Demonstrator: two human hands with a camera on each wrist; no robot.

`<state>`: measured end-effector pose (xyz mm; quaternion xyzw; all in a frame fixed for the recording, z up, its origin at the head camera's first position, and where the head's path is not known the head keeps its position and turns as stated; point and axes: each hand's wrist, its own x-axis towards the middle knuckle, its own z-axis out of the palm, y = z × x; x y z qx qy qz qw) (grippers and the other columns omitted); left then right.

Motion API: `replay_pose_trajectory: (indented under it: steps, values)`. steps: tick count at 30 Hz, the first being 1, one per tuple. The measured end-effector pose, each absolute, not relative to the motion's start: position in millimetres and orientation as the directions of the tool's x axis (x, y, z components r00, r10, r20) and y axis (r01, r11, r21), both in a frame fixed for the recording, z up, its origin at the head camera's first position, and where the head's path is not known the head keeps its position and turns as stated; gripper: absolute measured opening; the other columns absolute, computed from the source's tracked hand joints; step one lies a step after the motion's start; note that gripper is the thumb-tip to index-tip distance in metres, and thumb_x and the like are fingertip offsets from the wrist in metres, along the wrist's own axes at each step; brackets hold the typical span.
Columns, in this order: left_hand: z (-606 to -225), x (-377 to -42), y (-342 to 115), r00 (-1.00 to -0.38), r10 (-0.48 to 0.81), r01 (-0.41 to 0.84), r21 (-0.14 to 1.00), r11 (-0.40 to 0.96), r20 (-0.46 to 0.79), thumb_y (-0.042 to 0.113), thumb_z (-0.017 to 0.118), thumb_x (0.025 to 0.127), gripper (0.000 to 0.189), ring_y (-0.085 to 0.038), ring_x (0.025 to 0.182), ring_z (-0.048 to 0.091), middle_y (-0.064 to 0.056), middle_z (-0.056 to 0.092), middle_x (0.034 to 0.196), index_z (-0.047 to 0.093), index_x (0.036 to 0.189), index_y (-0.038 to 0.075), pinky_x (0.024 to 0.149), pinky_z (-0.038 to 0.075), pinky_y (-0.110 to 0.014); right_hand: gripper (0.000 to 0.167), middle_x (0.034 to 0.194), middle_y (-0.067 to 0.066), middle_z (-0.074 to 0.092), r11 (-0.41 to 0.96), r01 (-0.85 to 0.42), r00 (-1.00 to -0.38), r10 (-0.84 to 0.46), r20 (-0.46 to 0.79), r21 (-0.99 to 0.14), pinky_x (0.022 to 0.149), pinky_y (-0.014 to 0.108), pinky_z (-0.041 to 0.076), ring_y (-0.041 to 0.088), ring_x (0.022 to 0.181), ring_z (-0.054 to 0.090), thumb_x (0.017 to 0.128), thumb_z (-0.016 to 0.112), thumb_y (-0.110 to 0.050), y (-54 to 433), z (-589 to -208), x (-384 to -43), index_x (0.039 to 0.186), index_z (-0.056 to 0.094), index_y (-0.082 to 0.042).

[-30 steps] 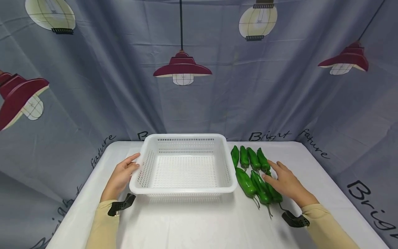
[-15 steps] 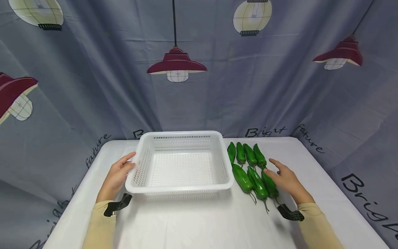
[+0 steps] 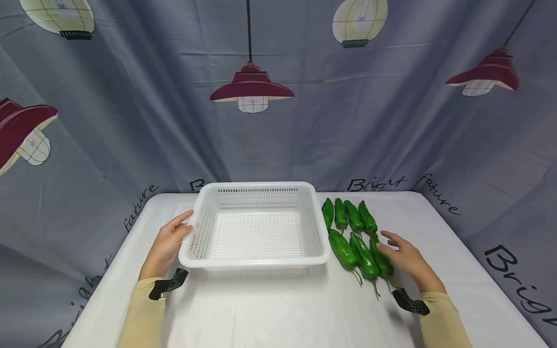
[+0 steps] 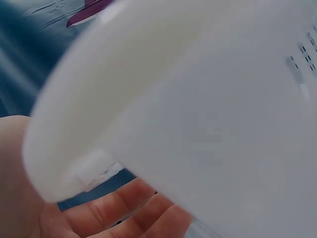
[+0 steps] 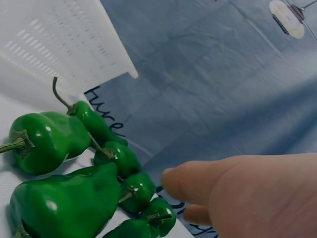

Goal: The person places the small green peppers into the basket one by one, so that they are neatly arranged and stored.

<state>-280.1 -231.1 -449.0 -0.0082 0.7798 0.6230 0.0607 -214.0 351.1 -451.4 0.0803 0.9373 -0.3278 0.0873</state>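
A white plastic basket (image 3: 256, 263) with slotted walls sits left of several green peppers (image 3: 343, 249). My left hand (image 3: 165, 244) is at its left side, fingertips right at the outer wall under the rim. In the left wrist view the fingers (image 4: 124, 208) show below the blurred basket edge (image 4: 74, 124). My right hand (image 3: 406, 258) is just right of the peppers with nothing in its grasp, its thumb and forefinger pointing towards the front right pepper (image 3: 381, 258). In the right wrist view the hand (image 5: 247, 198) is beside the peppers (image 5: 64, 198), fingers loosely extended.
All of this is on a table with a white cloth (image 3: 261, 314). A grey-blue curtain (image 3: 304, 140) printed with lamps and lettering hangs behind and around it. The peppers lie in two rows close to the basket's right wall. Each wrist wears a black mount (image 3: 168, 284).
My right hand has drawn back to the right and towards me, uncovering more of the front right pepper. My left hand stays at the basket. The head view shifts slightly.
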Motion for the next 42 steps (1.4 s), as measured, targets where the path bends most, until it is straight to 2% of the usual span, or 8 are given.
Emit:
replay_pose_trajectory:
  steps: [4,10,18,21,25,27,39,42]
  values:
    - [-447.3,-280.2,-229.3,-0.993,0.054,-0.088,0.972,0.218,-0.102,0.018,0.044,0.109,0.057,0.001,0.105,0.056,-0.011,0.054,0.134,0.026,0.163,0.013,0.086,0.053,-0.017,0.070,0.151,0.043,0.033,0.785,0.183,-0.974,0.064,-0.215,-0.592,0.104,0.073,0.040,0.064,0.137,0.033,0.105,0.052,-0.038,350.5,-455.1,-213.9,0.157,0.028,0.002]
    - [-447.1,-278.4,-228.1,-0.991,0.038,-0.113,0.963,0.245,-0.125,0.020,0.044,0.109,0.057,0.000,0.107,0.056,-0.017,0.052,0.141,0.025,0.163,0.017,0.087,0.052,-0.015,0.067,0.148,0.044,0.038,0.798,0.151,-0.980,0.044,-0.194,-0.583,0.101,0.070,0.045,0.063,0.135,0.038,0.104,0.055,-0.032,351.7,-457.8,-211.7,0.155,0.031,0.004]
    - [-443.9,-274.8,-229.4,-0.989,0.017,-0.140,0.955,0.261,-0.149,0.021,0.041,0.110,0.057,-0.022,0.132,0.048,-0.020,0.041,0.156,0.022,0.164,0.019,0.089,0.048,-0.013,0.063,0.144,0.044,0.042,0.790,0.118,-0.986,0.021,-0.165,-0.601,0.095,0.065,0.052,0.064,0.129,0.046,0.100,0.060,-0.023,349.2,-461.0,-212.8,0.152,0.037,0.004]
    - [-445.5,-274.3,-229.1,-0.989,0.013,-0.138,0.960,0.243,-0.146,0.020,0.042,0.110,0.057,-0.017,0.128,0.051,-0.020,0.040,0.156,0.024,0.164,0.019,0.087,0.049,-0.012,0.062,0.142,0.043,0.045,0.803,0.107,-0.988,0.017,-0.156,-0.586,0.092,0.063,0.053,0.063,0.124,0.050,0.099,0.062,-0.021,349.1,-464.2,-212.4,0.151,0.039,0.005]
    - [-450.2,-275.5,-227.4,-0.992,0.009,-0.119,0.965,0.232,-0.125,0.018,0.043,0.109,0.056,0.000,0.108,0.055,-0.021,0.046,0.148,0.027,0.163,0.017,0.085,0.051,-0.013,0.061,0.141,0.042,0.048,0.812,0.107,-0.988,0.021,-0.155,-0.574,0.091,0.064,0.053,0.063,0.124,0.050,0.099,0.063,-0.021,351.4,-468.4,-210.2,0.149,0.042,0.005]
    - [-451.0,-276.2,-226.2,-0.993,0.007,-0.115,0.967,0.228,-0.120,0.017,0.042,0.109,0.056,0.003,0.104,0.056,-0.021,0.047,0.146,0.027,0.163,0.016,0.085,0.052,-0.013,0.060,0.141,0.041,0.049,0.810,0.111,-0.988,0.025,-0.155,-0.576,0.091,0.064,0.053,0.063,0.125,0.049,0.099,0.063,-0.021,352.1,-470.0,-209.0,0.149,0.042,0.005]
    - [-452.7,-275.7,-224.4,-0.993,-0.001,-0.111,0.969,0.221,-0.114,0.017,0.042,0.110,0.055,0.000,0.110,0.056,-0.022,0.046,0.152,0.027,0.163,0.017,0.087,0.051,-0.012,0.052,0.138,0.041,0.051,0.813,0.114,-0.989,0.036,-0.146,-0.571,0.096,0.070,0.047,0.065,0.130,0.043,0.097,0.061,-0.015,349.7,-470.0,-208.3,0.144,0.050,0.005]
    - [-452.6,-275.7,-224.0,-0.993,-0.003,-0.113,0.968,0.224,-0.115,0.017,0.042,0.109,0.055,-0.005,0.115,0.056,-0.022,0.046,0.152,0.027,0.163,0.017,0.087,0.051,-0.012,0.053,0.139,0.041,0.050,0.811,0.123,-0.987,0.041,-0.155,-0.571,0.095,0.070,0.048,0.064,0.130,0.042,0.097,0.061,-0.016,351.2,-471.5,-210.1,0.144,0.049,0.005]
